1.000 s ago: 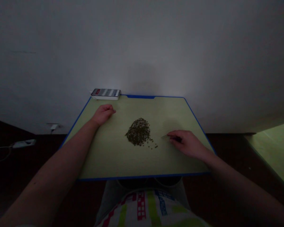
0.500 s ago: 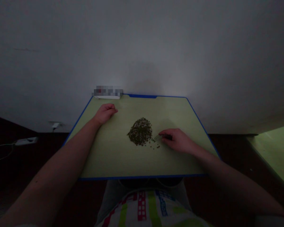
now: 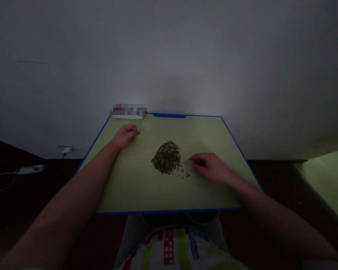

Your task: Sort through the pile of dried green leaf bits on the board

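A low heap of small, dark brownish-green grains [image 3: 166, 158] lies in the middle of the small table [image 3: 146, 193]; they look like beans or seeds, though the dim light hides their exact kind. A few stray grains [image 3: 183, 173] are scattered at the heap's lower right. Just right of these, my right hand [image 3: 211, 167] pinches thin tweezers [image 3: 188, 162] between thumb and fingers, with the faint tips pointing left at the heap's edge. Whether the tips hold a grain cannot be made out. My left hand [image 3: 125, 135] rests curled in a loose fist on the table's far left part.
A white box-like object [image 3: 129, 116], partly blurred out, stands at the table's back left corner against the wall [image 3: 169, 56]. A power strip [image 3: 31, 169] and a plugged-in adapter [image 3: 67, 150] are at left. A pale green surface [image 3: 326, 176] lies at right.
Hardly anything differs. The view has shifted very slightly, and the tweezer tips look fainter. Both hands keep their places and the heap looks the same.
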### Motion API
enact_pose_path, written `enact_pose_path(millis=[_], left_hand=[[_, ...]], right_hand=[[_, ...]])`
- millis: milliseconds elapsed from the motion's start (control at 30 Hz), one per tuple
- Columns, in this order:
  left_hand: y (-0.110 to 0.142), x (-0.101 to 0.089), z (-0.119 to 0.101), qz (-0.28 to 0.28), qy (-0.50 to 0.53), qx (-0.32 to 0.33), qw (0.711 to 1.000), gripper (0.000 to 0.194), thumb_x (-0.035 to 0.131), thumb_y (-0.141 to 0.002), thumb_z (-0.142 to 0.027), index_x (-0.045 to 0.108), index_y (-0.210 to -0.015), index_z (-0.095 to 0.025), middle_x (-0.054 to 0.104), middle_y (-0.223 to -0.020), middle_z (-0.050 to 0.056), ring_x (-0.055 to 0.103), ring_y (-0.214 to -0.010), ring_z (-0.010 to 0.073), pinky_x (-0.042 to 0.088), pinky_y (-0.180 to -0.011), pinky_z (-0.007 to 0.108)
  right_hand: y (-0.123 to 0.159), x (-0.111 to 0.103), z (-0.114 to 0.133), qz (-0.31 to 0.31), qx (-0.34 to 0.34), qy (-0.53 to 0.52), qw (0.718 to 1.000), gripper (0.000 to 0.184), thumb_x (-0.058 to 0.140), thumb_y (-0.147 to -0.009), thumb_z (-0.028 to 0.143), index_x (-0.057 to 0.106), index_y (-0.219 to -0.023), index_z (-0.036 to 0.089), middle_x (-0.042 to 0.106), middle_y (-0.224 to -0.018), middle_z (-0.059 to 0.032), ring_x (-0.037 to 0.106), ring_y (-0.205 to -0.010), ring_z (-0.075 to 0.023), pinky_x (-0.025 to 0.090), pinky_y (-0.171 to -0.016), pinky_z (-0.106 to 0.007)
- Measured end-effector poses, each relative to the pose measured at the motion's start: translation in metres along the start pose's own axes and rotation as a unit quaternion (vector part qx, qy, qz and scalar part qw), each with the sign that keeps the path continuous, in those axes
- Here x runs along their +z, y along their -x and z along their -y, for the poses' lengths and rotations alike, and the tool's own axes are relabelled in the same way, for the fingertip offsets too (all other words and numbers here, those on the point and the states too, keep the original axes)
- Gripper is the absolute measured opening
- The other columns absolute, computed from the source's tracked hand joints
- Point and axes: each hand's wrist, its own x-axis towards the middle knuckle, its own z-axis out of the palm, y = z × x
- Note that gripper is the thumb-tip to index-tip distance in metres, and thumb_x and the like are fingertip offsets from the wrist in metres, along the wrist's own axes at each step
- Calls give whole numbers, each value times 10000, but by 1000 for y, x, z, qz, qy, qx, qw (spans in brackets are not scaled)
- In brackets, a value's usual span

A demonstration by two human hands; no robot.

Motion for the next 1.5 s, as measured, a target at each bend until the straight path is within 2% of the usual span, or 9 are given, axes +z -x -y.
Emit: enact_pose_path(millis=[433, 633, 867, 1000, 1233, 1500], left_hand=[[0, 0, -2, 2, -3, -1, 1000, 251, 576, -652, -330, 408, -534, -186, 342, -433, -66, 297, -423, 68, 222, -446, 234], [0, 0, -1, 2, -3, -1, 1000, 250, 582, -642, -325, 408, -530, -185, 342, -437, -63, 295, -430, 69, 220, -444, 234], [-2, -1, 3, 7, -4, 2, 1000, 255, 582, -648, -333, 404, -536, -189, 336, -436, -63, 301, -425, 72, 222, -443, 236], [-2, -1, 4, 7, -7, 4, 1000, 250, 580, -653, -333, 412, -541, -186, 349, -445, -63, 306, -433, 73, 232, -452, 237], [0, -1, -1, 9, -6, -4, 1000, 252, 580, -650, -328, 409, -532, -184, 345, -442, -64, 301, -431, 73, 231, -455, 239], [1, -1, -3, 5, -9, -5, 1000, 246, 578, -643, -318, 409, -528, -182, 345, -435, -64, 298, -429, 69, 223, -450, 237]], right_hand=[[-4, 8, 4, 22, -8, 9, 1000, 285, 549, -782, 213, 677, -1037, 193, 712, -835, -39, 626, -691, -154, 466, -629, -262], [-3, 8, 6, 7, 10, 12, 1000, 287, 547, -773, 205, 678, -1028, 188, 710, -806, -43, 625, -667, -154, 465, -608, -263], [5, -3, 2, -13, 48, -1, 999, 268, 555, -746, 179, 678, -985, 179, 707, -774, -40, 627, -649, -157, 475, -595, -262], [-2, -8, -2, -29, 36, -19, 999, 282, 541, -759, 199, 668, -1009, 171, 702, -804, -45, 630, -683, -159, 482, -624, -268], [-15, -3, 1, 26, 5, 18, 999, 269, 549, -735, 181, 689, -964, 180, 702, -767, -35, 630, -665, -163, 465, -612, -273], [-12, 6, 4, 20, 11, 14, 1000, 255, 555, -741, 186, 679, -962, 175, 701, -790, -41, 622, -665, -150, 455, -606, -257]])
